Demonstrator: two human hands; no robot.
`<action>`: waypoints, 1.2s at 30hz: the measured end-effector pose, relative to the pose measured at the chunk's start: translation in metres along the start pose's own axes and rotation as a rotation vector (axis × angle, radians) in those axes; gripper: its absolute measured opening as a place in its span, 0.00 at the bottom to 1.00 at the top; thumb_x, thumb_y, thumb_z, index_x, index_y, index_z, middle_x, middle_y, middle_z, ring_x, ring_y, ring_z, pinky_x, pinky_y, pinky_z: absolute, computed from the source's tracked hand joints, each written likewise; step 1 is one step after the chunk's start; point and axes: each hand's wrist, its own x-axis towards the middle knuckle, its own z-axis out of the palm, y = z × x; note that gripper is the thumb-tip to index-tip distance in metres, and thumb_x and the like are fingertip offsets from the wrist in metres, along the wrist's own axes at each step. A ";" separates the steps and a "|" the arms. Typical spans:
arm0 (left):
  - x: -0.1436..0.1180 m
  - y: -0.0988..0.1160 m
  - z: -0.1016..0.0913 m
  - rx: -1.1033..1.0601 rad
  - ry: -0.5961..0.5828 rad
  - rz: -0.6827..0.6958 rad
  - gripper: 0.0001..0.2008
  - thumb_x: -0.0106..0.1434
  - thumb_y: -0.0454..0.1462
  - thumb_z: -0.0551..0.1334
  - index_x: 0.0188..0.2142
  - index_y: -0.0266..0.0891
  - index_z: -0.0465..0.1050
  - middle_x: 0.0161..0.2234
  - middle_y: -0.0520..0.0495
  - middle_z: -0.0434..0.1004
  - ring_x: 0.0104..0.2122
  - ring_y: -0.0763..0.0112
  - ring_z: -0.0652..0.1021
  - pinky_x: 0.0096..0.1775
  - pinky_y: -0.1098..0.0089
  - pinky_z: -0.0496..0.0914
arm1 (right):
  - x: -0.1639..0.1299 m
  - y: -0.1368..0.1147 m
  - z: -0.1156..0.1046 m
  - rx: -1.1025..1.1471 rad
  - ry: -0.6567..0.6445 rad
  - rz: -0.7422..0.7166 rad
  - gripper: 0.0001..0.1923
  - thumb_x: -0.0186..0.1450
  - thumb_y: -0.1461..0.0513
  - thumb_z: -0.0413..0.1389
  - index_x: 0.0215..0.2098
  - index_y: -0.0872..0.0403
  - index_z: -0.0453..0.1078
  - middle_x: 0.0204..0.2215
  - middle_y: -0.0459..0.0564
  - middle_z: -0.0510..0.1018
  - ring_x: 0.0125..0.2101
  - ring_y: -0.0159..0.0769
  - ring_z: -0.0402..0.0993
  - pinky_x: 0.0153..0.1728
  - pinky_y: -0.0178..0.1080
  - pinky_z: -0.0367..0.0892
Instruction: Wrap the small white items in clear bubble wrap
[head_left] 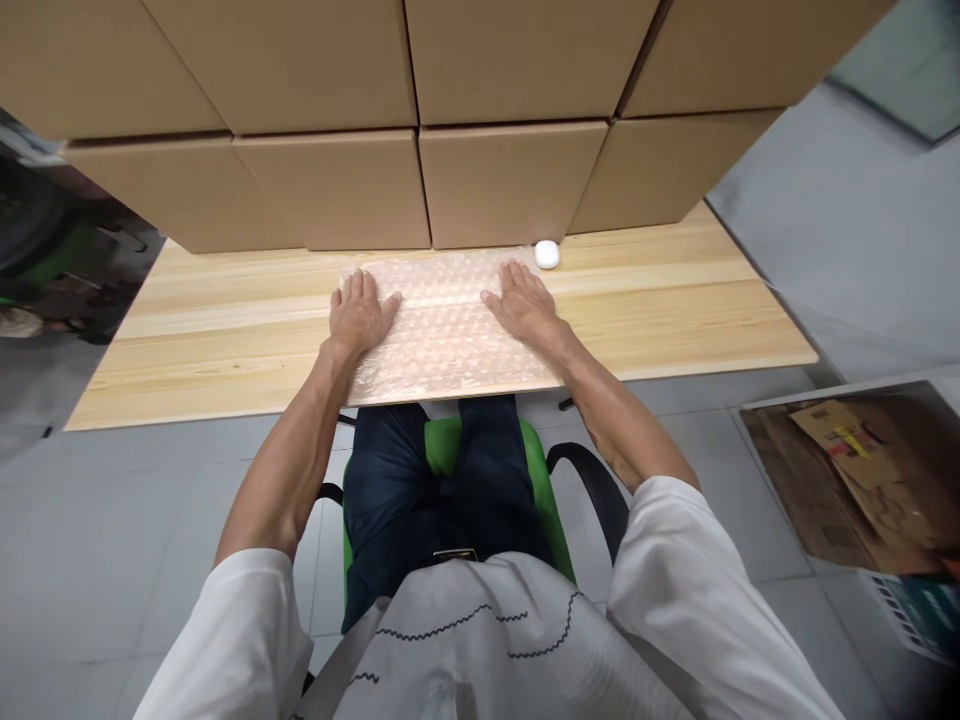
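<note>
White shirt [480, 650], left hand [360, 314] and right hand [525, 303] spread on bubble wrap [442, 340], earbud case [547, 254] beside the latter

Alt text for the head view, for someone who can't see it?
A left hand and a right hand rest palm-down on bubble wrap lying on a wooden table. Stacked cardboard boxes stand beyond the wrap, with a small white case in front.

Soft, even light glints on the bubble wrap [446, 340], while the view stretches and blurs toward its edges
</note>
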 end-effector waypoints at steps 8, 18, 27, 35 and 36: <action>0.000 -0.027 0.001 -0.055 0.018 -0.023 0.47 0.82 0.57 0.45 0.85 0.21 0.54 0.88 0.22 0.48 0.88 0.34 0.53 0.85 0.34 0.47 | -0.020 0.007 -0.019 -0.049 0.071 -0.007 0.36 0.86 0.54 0.45 0.82 0.70 0.64 0.83 0.75 0.65 0.83 0.60 0.60 0.83 0.55 0.55; -0.075 -0.069 0.004 -0.237 0.077 0.088 0.40 0.83 0.53 0.51 0.85 0.35 0.60 0.88 0.30 0.52 0.88 0.41 0.53 0.85 0.33 0.43 | 0.029 0.022 -0.051 -0.157 0.248 0.329 0.23 0.87 0.63 0.50 0.72 0.65 0.76 0.67 0.77 0.79 0.67 0.57 0.75 0.59 0.51 0.67; -0.161 -0.100 0.019 -0.185 0.114 0.424 0.43 0.80 0.66 0.60 0.80 0.41 0.71 0.82 0.32 0.69 0.83 0.43 0.68 0.84 0.40 0.57 | 0.027 0.071 -0.052 -0.063 0.366 0.351 0.30 0.84 0.59 0.52 0.79 0.63 0.71 0.68 0.80 0.79 0.65 0.56 0.76 0.58 0.53 0.67; -0.181 -0.083 0.041 -0.056 0.164 0.456 0.35 0.81 0.51 0.62 0.80 0.39 0.70 0.83 0.28 0.66 0.83 0.38 0.67 0.80 0.37 0.64 | -0.027 -0.083 0.008 0.205 0.157 -0.469 0.29 0.79 0.55 0.54 0.74 0.52 0.76 0.67 0.63 0.84 0.65 0.59 0.78 0.67 0.58 0.75; -0.185 -0.075 0.043 -0.052 0.186 0.442 0.33 0.82 0.50 0.62 0.79 0.39 0.71 0.82 0.28 0.68 0.82 0.37 0.69 0.78 0.35 0.66 | -0.036 -0.107 0.015 0.181 0.096 -0.522 0.29 0.81 0.54 0.53 0.75 0.52 0.75 0.67 0.62 0.83 0.66 0.58 0.77 0.67 0.56 0.75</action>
